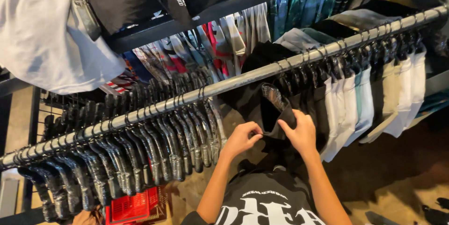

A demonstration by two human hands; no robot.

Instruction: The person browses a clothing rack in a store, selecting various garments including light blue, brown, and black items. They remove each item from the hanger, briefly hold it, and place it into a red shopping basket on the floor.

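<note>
- Your left hand [241, 137] and right hand [299, 131] both work a black garment [273, 112] hanging just below the rail [243, 81], near its middle.
- Left grip: fingers pressed together, pinching the garment's lower edge. Right grip: fingers curled, pinching the fabric on the other side.
- The garment sits on a clear hanger [273, 96], in the gap between empty black hangers [140, 145] toward the rail's left end and white shirts [369, 98] toward its right end.
- To do this well: keep both pinches level so the fabric lies even on the hanger's shoulders.
- Pull lightly; a hard tug would likely tilt the hanger.
- Keep your elbows off the neighbouring hangers.
- Red basket [133, 206] on the floor, well apart.
</note>
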